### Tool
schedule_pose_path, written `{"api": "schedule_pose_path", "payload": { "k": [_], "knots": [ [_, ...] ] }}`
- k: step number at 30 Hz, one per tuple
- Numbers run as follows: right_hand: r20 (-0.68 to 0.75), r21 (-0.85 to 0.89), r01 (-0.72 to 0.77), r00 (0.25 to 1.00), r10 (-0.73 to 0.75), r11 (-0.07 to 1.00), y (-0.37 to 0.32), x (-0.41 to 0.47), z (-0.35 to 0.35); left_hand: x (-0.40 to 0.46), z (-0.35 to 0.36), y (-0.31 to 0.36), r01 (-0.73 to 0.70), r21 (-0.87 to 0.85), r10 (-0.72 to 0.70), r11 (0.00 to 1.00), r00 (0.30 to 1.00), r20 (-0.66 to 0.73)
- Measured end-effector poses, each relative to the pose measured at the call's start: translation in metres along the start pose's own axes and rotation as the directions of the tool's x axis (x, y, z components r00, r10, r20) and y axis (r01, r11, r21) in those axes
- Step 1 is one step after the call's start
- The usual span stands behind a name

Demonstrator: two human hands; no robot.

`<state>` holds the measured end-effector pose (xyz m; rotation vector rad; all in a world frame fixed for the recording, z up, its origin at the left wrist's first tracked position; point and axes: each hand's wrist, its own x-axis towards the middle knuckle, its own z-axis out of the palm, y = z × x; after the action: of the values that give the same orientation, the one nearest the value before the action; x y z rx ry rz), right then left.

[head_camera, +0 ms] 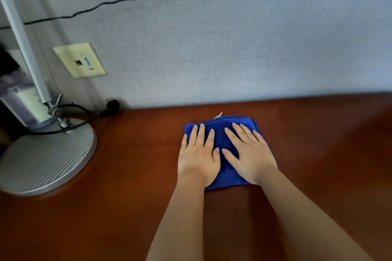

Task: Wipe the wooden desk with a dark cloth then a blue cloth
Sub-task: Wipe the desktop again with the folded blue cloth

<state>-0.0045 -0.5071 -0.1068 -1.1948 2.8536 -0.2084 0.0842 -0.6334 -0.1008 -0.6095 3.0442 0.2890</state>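
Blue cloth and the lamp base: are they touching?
Apart. The head view shows a wide strip of bare wooden desk between the blue cloth, pressed flat under both hands, and the lamp base to its left.

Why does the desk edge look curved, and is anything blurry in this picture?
Head view: the wide-angle lens bends the wooden desk where it meets the wall; soft daylight gives faint sheen on the right, no hard shadows; the lamp base and blue cloth look sharp, while the dark clutter at far left is blurred.
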Motion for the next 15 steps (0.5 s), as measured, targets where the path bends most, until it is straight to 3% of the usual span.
{"api": "schedule_pose_path", "payload": {
  "k": [15],
  "knots": [
    [0.002, -0.006, -0.051, 0.999, 0.051, 0.999, 0.016, 0.092, -0.002, 0.098, -0.008, -0.019, -0.027, 0.031, 0.027, 0.999, 1.000, 0.013]
  ]
}}
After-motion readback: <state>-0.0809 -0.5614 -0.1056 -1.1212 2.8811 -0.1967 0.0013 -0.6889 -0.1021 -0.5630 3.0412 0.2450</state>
